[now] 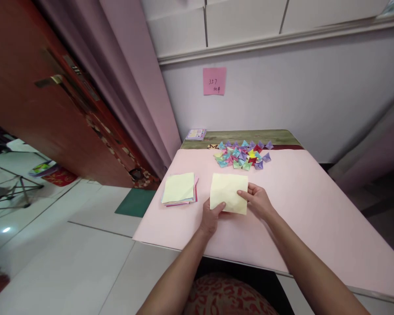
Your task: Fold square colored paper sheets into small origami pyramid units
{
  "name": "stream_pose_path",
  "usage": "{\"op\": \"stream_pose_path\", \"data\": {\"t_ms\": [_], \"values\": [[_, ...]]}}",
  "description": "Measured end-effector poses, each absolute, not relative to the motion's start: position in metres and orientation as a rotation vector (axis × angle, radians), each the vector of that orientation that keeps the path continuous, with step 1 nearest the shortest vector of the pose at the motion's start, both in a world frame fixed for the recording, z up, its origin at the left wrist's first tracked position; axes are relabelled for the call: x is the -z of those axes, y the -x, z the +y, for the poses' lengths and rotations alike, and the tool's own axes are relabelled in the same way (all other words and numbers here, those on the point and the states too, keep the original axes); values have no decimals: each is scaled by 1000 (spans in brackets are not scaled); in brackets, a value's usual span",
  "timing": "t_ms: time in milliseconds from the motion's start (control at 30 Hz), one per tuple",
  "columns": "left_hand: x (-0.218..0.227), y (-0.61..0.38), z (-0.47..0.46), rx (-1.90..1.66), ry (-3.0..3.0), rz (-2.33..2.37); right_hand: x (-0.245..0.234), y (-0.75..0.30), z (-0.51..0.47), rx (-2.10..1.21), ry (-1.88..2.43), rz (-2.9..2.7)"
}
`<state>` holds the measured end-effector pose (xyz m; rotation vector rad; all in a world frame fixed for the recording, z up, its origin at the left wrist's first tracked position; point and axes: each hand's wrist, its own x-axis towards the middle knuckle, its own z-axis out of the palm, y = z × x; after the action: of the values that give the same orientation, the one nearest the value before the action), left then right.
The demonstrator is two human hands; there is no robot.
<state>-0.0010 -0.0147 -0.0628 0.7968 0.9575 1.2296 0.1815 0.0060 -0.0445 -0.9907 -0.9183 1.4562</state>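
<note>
A pale yellow square sheet of paper (228, 191) lies on the pink table cover (302, 205) in front of me. My left hand (211, 218) pinches its near left corner, thumb on top. My right hand (258, 201) grips its right edge, fingers closed on the paper. A stack of coloured paper squares (179, 189), yellow on top, lies just left of the sheet. Farther back sits a heap of several small folded paper shapes (243, 154) in blue, purple, green, yellow and red.
A small patterned packet (196, 134) lies at the table's far left corner. A pink note (214, 81) is stuck on the wall behind. A curtain (131, 87) and red door (36, 100) stand to the left, with tiled floor below.
</note>
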Motion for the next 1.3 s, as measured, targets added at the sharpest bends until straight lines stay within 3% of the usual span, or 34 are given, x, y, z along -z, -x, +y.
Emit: {"op": "stream_pose_path", "data": {"t_ms": [333, 633, 833, 1000, 1300], "values": [[42, -7, 3, -1175, -673, 855, 72, -203, 18, -1489, 949, -994], [37, 8, 11, -847, -685, 818, 77, -215, 19, -1457, 955, -990], [42, 2, 14, -994, -658, 894, 73, -217, 20, -1376, 1010, -1072], [45, 4, 20, -913, -571, 873, 70, -218, 19, -1167, 1038, -1272], [56, -5, 14, -1080, -666, 907, 72, -210, 17, -1212, 1072, -1305]]}}
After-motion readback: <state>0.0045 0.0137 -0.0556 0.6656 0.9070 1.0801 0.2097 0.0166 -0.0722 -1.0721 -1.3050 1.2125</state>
